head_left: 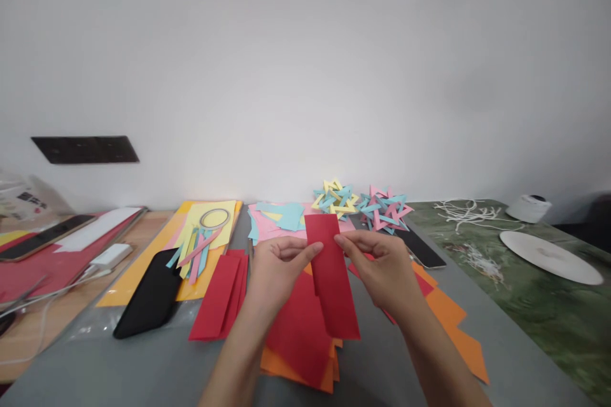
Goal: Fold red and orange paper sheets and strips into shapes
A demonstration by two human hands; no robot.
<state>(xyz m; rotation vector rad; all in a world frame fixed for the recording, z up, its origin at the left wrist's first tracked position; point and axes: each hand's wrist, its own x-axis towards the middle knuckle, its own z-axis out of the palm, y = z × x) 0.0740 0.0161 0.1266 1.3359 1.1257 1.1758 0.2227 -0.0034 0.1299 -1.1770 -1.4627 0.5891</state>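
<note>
Red strip (pixel 331 280) is pinched at its top end by both hands, held upright over the pile at 6 o'clock on the surface (pixel 377 375). Left hand (pixel 275 267) grips the left edge, thumb on the front face; right hand (pixel 382 264) grips the right top corner, fingers closed on the paper. Neither hand is spread wide.

To handle it well, my read: keep the pinches near the corners, line the long edges up before any crease, hold tension even so the strip doesn't bow or skew.

Around it: red sheets (pixel 222 296) at 9 o'clock, orange sheets (pixel 451 324) at 4 o'clock, folded paper stars (pixel 363 203) at 12 o'clock, loose coloured strips (pixel 198 248) at 10 o'clock, black case (pixel 153 296) beside them, phone (pixel 422 248) at 2 o'clock, white disc (pixel 551 257) and string (pixel 465 210) far right.

Writing: dark print shows on a plastic bag (pixel 21 200) at far left, too blurred to read. No other brand or label is legible.
</note>
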